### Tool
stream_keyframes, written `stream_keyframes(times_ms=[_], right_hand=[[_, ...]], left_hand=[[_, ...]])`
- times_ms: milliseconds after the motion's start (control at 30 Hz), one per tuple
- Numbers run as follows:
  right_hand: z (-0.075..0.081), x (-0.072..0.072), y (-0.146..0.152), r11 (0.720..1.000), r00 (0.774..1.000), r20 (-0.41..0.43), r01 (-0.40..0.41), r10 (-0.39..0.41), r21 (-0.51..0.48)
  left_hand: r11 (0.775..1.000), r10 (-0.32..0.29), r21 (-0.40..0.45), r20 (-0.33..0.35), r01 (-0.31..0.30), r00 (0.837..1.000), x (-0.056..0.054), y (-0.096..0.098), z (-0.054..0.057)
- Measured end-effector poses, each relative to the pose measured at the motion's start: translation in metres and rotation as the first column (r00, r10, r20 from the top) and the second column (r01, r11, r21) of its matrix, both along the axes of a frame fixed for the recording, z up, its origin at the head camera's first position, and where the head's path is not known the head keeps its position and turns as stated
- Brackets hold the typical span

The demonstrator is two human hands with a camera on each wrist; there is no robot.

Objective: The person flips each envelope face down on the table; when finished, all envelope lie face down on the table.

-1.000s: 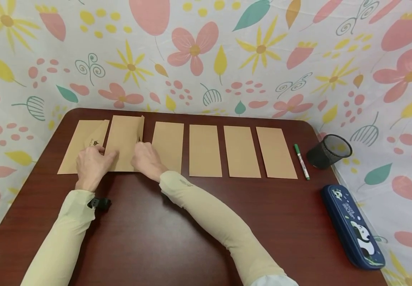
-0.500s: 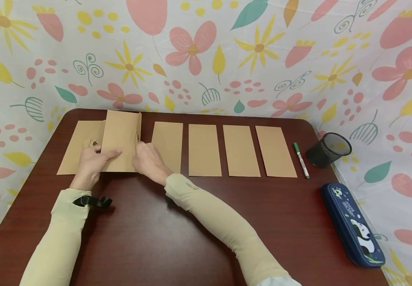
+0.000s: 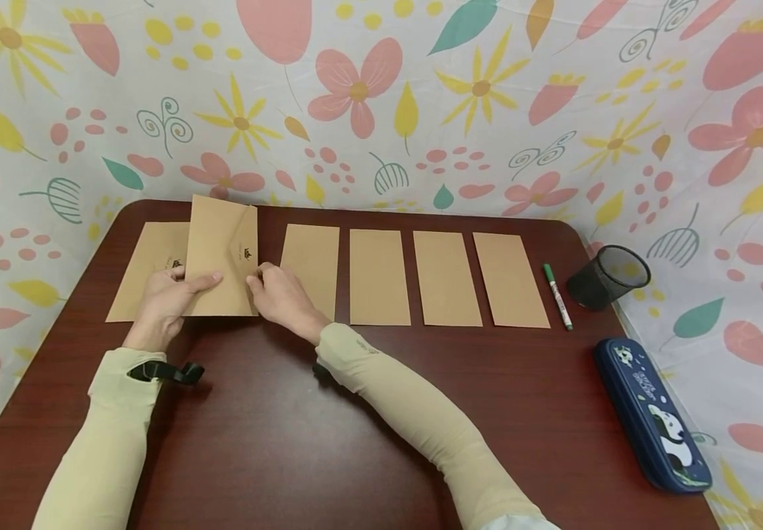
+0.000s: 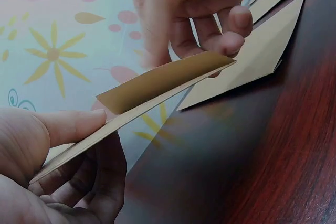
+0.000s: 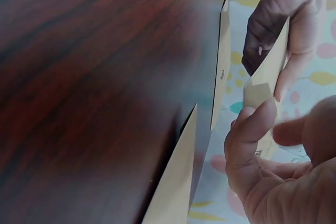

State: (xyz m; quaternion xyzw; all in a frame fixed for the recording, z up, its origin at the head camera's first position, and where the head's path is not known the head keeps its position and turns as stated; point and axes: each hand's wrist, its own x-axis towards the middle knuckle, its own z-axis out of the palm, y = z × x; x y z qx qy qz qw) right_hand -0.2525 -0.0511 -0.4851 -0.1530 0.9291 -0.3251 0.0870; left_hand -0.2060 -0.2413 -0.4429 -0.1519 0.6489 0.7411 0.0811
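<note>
My left hand (image 3: 168, 298) holds a tan paper envelope (image 3: 212, 254), thumb on its face and fingers behind it. The envelope is lifted and tilted over the left part of the table, its pointed flap (image 3: 244, 239) with a small dark crown print facing up on the right side. In the left wrist view the flap stands at an angle from the envelope body. At the envelope's right edge is my right hand (image 3: 283, 294), its fingers curled and pinching there, with the thumb and index finger on either side in the right wrist view.
Another envelope (image 3: 139, 272) lies at far left, partly covered by the held one. Several more envelopes (image 3: 380, 276) lie in a row to the right. Beyond them are a green-capped marker (image 3: 557, 298), a black mesh pen cup (image 3: 596, 283) and a blue panda pencil case (image 3: 653, 416).
My left hand has raised and tilted the envelope, shifting it left over the neighbouring one. Its flap has turned further into view, showing the crown print. My right hand has moved slightly right.
</note>
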Motion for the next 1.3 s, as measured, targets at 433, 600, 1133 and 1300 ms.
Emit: stream_keyframes(times_ms=[433, 600, 1133, 1300], right_hand=[[0.038, 0.023, 0.014, 0.917, 0.969, 0.243, 0.132, -0.040, -0.377], [0.045, 0.027, 0.015, 0.899, 0.973, 0.230, 0.127, -0.029, -0.420], [0.060, 0.030, 0.011, 0.850, 0.994, 0.106, 0.060, -0.005, -0.524], [0.061, 0.031, 0.010, 0.867, 0.998, 0.055, 0.017, 0.012, -0.497]], left_hand=[[0.990, -0.046, -0.132, 0.016, 0.048, 0.999, 0.001, 0.000, -0.002], [0.889, -0.044, -0.453, 0.065, 0.069, 0.997, 0.002, 0.002, 0.001], [0.695, -0.096, -0.661, -0.475, -0.282, 0.875, 0.019, 0.052, 0.020], [0.704, -0.065, -0.650, -0.461, -0.287, 0.885, 0.021, 0.052, 0.023]])
